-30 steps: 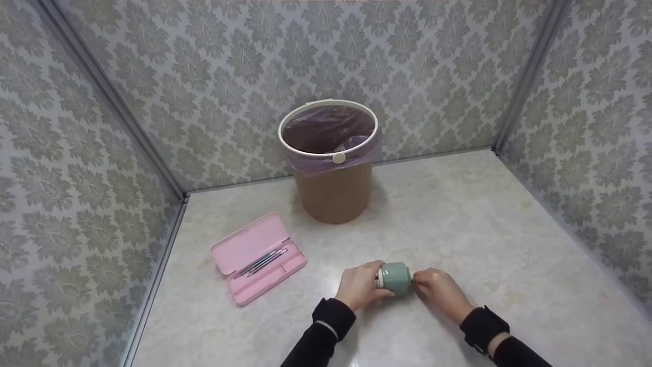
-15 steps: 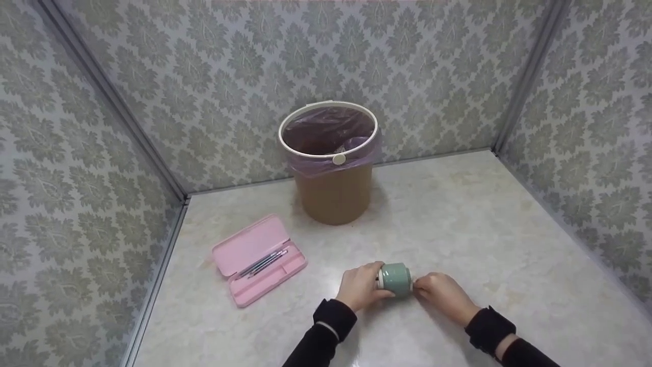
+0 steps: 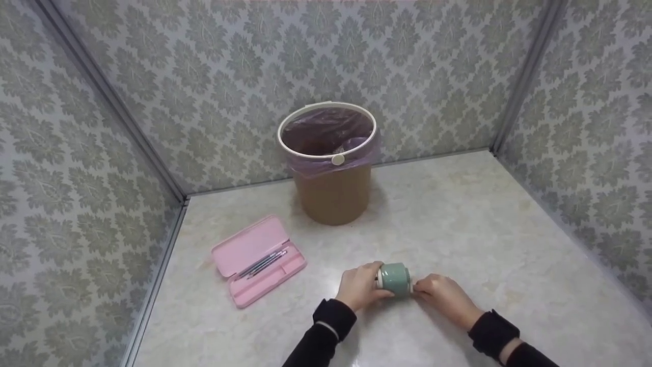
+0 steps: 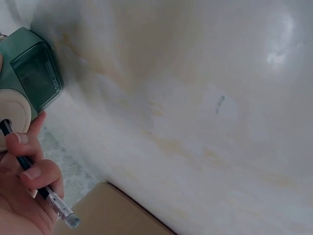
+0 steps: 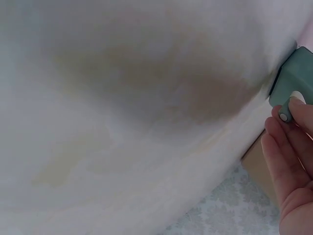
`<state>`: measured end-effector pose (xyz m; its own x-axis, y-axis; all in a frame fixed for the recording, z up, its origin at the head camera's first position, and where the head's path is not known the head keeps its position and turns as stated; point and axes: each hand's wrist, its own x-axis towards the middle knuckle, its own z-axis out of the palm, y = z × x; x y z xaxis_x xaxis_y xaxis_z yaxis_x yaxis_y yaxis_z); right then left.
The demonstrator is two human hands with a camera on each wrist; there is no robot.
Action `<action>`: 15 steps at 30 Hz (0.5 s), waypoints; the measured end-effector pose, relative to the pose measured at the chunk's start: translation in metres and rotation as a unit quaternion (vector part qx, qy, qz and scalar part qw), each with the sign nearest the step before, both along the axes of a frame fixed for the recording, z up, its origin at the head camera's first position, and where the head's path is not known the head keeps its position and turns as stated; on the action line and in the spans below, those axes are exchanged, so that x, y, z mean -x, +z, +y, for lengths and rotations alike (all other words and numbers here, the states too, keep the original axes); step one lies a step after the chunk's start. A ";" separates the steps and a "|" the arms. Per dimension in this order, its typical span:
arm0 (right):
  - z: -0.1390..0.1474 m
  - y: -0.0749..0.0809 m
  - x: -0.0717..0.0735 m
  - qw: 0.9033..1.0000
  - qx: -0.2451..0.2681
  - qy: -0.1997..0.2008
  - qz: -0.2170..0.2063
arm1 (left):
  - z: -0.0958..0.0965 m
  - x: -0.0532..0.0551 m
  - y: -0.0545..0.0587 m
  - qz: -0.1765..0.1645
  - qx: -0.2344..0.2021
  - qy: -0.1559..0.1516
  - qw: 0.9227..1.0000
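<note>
A green pencil sharpener point(image 3: 396, 279) with a cream round front lies near the table's front. My left hand point(image 3: 358, 287) grips its left end. In the left wrist view, a dark pencil point(image 4: 41, 188) with a silver end sticks out of the hole in the sharpener's cream face point(image 4: 13, 116), and curled fingers point(image 4: 46, 172) lie around it. My right hand point(image 3: 448, 297) is at the other end, pinching the small green knob of the crank handle point(image 5: 285, 113) between thumb and fingertips. The pencil's tip is hidden inside the sharpener.
An open pink pencil case point(image 3: 249, 250) with several pencils point(image 3: 265, 262) lies to the left. Behind stands a brown trash bin point(image 3: 333, 196) with a white rim and purple liner. Patterned wall panels point(image 3: 326, 51) enclose the table point(image 3: 458, 204).
My right hand has shifted slightly right and toward the front edge, with the crank handle in its fingers. The left hand and the sharpener have hardly moved.
</note>
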<state>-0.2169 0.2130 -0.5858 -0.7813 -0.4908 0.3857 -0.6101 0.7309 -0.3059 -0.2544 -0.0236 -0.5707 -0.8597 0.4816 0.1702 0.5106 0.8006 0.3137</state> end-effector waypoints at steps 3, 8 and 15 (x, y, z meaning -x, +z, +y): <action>0.001 0.001 -0.002 1.000 0.000 0.009 0.003 | -0.001 0.000 0.000 0.002 0.003 -0.002 1.000; 0.002 0.001 -0.004 0.999 0.003 0.032 0.040 | -0.002 0.000 0.002 0.007 0.005 0.003 1.000; 0.006 0.006 -0.007 0.997 0.000 0.050 0.063 | -0.001 0.000 0.002 0.003 0.002 -0.001 1.000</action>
